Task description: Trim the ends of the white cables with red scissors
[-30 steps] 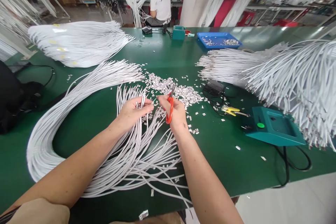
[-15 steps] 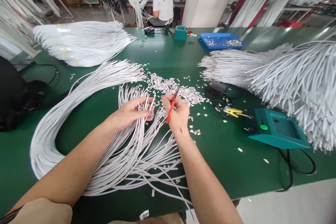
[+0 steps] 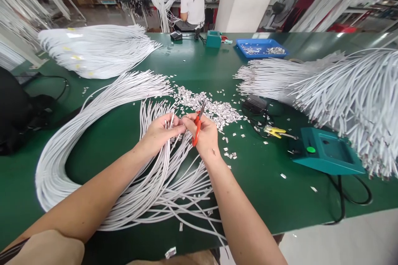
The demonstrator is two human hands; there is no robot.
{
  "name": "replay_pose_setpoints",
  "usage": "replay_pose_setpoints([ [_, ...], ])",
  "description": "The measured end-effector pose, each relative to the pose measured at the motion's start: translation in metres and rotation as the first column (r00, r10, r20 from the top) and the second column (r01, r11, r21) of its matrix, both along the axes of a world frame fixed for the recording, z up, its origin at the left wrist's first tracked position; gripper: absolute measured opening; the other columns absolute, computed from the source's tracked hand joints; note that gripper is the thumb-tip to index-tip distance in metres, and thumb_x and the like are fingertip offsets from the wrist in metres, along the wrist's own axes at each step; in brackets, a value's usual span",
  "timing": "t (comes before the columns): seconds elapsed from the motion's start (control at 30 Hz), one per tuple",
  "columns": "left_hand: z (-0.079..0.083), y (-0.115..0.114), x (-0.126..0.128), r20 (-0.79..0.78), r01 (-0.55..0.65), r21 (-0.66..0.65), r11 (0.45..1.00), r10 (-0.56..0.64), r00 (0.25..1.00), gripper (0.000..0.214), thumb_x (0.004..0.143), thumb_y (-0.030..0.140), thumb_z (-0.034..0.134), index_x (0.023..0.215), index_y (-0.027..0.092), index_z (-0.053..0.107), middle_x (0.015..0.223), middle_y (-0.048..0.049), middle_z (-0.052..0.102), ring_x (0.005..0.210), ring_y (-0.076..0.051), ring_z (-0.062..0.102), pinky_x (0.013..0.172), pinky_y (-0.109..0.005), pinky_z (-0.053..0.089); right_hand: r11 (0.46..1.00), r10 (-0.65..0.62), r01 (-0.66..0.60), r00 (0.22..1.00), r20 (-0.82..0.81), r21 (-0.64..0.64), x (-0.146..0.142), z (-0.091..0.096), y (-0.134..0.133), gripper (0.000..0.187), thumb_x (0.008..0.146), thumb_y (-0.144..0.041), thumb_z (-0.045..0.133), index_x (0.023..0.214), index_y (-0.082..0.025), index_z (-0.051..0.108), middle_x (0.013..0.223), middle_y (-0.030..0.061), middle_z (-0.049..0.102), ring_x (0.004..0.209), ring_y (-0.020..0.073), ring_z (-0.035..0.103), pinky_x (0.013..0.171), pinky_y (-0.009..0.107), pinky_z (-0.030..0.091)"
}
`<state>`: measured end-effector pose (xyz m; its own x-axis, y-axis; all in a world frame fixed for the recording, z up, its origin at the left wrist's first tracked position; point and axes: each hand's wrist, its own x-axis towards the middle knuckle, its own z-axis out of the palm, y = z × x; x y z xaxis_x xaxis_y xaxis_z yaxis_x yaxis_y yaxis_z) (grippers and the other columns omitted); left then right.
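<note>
Closed round several white cables (image 3: 166, 153), my left hand (image 3: 160, 132) keeps their ends up near the fingertips. My right hand (image 3: 203, 134) holds red-handled scissors (image 3: 198, 126), their blades pointing up and away from me. Its thumb and fingertips meet those of the left hand at the cable ends; whatever small piece may be pinched there is hidden. The rest of the long cable bundle (image 3: 52, 157) curves round to the left on the green table. Just beyond my hands lies a heap of small silvery pieces (image 3: 220, 112).
Another cable bundle (image 3: 96, 49) lies at the back left, and large piles (image 3: 351, 87) at the right. A teal device with a green button (image 3: 329, 153), yellow-handled pliers (image 3: 275, 131) and a blue tray (image 3: 261, 48) are on the table (image 3: 255, 198). Two people sit beyond it.
My right hand has moved left, and its fingertips now meet my left hand's at the cable ends. The scissors have moved along with it.
</note>
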<state>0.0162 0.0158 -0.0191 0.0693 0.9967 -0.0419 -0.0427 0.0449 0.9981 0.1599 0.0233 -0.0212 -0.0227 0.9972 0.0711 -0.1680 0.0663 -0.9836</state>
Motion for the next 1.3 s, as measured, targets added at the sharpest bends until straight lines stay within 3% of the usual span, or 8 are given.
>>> replay_pose_setpoints([
  [0.13, -0.002, 0.002, -0.003, 0.007, -0.061, -0.051, 0.997, 0.061, 0.998, 0.03, 0.065, 0.031, 0.082, 0.087, 0.018, 0.068, 0.076, 0.0032, 0.063, 0.07, -0.014, 0.064, 0.072, -0.029, 0.049, 0.996, -0.068, 0.042, 0.913, 0.403, 0.073, 0.013, -0.001, 0.006, 0.021, 0.079, -0.038, 0.064, 0.08, -0.019, 0.07, 0.082, 0.0026, 0.067, 0.074, 0.0157, 0.059, 0.072, 0.029, 0.044],
  [0.27, -0.005, 0.004, -0.005, -0.047, -0.107, -0.038, 0.994, 0.106, 0.993, 0.033, 0.063, 0.035, 0.082, 0.089, 0.018, 0.072, 0.075, 0.0015, 0.065, 0.069, -0.015, 0.064, 0.072, -0.031, 0.05, 0.994, -0.031, -0.063, 0.606, 0.795, 0.087, 0.02, -0.005, 0.009, 0.019, 0.079, -0.035, 0.063, 0.072, -0.018, 0.065, 0.077, 0.0036, 0.064, 0.067, 0.0155, 0.053, 0.061, 0.027, 0.037],
  [0.33, -0.006, 0.004, -0.006, -0.126, -0.111, 0.011, 0.994, 0.111, 0.986, 0.03, 0.065, 0.036, 0.081, 0.089, 0.018, 0.073, 0.077, 0.0007, 0.066, 0.071, -0.015, 0.062, 0.07, -0.03, 0.049, 0.992, -0.017, -0.098, 0.511, 0.859, 0.078, 0.019, -0.005, 0.008, 0.023, 0.081, -0.037, 0.06, 0.068, -0.018, 0.061, 0.075, 0.0037, 0.063, 0.066, 0.0153, 0.052, 0.059, 0.027, 0.034],
  [0.57, -0.001, 0.002, -0.007, -0.391, -0.072, 0.216, 0.974, 0.154, 0.908, 0.011, 0.073, 0.028, 0.072, 0.078, 0.019, 0.069, 0.075, 0.0011, 0.066, 0.069, -0.014, 0.057, 0.068, -0.027, 0.045, 0.987, -0.009, -0.144, 0.349, 0.937, 0.063, 0.017, 0.004, 0.001, 0.023, 0.086, -0.033, 0.055, 0.069, -0.019, 0.062, 0.08, 0.0054, 0.067, 0.073, 0.0174, 0.058, 0.06, 0.027, 0.034],
  [0.77, -0.001, 0.002, -0.007, -0.426, -0.051, 0.203, 0.978, 0.135, 0.895, 0.01, 0.076, 0.028, 0.068, 0.083, 0.02, 0.07, 0.076, 0.0009, 0.069, 0.072, -0.015, 0.061, 0.072, -0.028, 0.046, 0.986, -0.026, -0.149, 0.27, 0.963, 0.069, 0.019, 0.004, 0.002, 0.022, 0.088, -0.031, 0.053, 0.073, -0.019, 0.065, 0.083, 0.0061, 0.068, 0.079, 0.0185, 0.06, 0.062, 0.027, 0.035],
  [1.1, 0.005, 0.001, -0.008, -0.161, 0.054, 0.013, 0.998, -0.052, 0.986, 0.026, 0.08, 0.041, 0.066, 0.087, 0.016, 0.069, 0.067, -0.001, 0.066, 0.059, -0.013, 0.058, 0.064, -0.029, 0.048, 0.982, -0.039, -0.161, 0.352, 0.935, 0.102, 0.022, -0.003, 0.005, 0.027, 0.085, -0.031, 0.055, 0.062, -0.019, 0.059, 0.074, 0.0057, 0.064, 0.069, 0.0171, 0.054, 0.057, 0.028, 0.03],
  [1.17, 0.004, 0.002, -0.009, -0.168, 0.047, -0.001, 0.999, -0.047, 0.985, 0.028, 0.08, 0.043, 0.066, 0.089, 0.016, 0.069, 0.068, -0.0018, 0.067, 0.059, -0.013, 0.058, 0.064, -0.029, 0.048, 0.987, -0.012, -0.137, 0.451, 0.892, 0.082, 0.023, -0.004, 0.006, 0.023, 0.082, -0.031, 0.059, 0.062, -0.019, 0.061, 0.072, 0.0047, 0.064, 0.067, 0.0165, 0.052, 0.057, 0.028, 0.031],
  [1.3, 0.003, 0.002, -0.008, -0.183, 0.047, -0.004, 0.999, -0.047, 0.982, 0.031, 0.079, 0.043, 0.067, 0.092, 0.015, 0.069, 0.072, -0.0027, 0.068, 0.062, -0.014, 0.061, 0.065, -0.029, 0.05, 0.997, 0.04, -0.069, 0.856, 0.515, 0.037, 0.022, -0.002, 0.008, 0.016, 0.077, -0.032, 0.062, 0.078, -0.019, 0.071, 0.076, 0.0017, 0.067, 0.067, 0.0146, 0.055, 0.063, 0.028, 0.041],
])
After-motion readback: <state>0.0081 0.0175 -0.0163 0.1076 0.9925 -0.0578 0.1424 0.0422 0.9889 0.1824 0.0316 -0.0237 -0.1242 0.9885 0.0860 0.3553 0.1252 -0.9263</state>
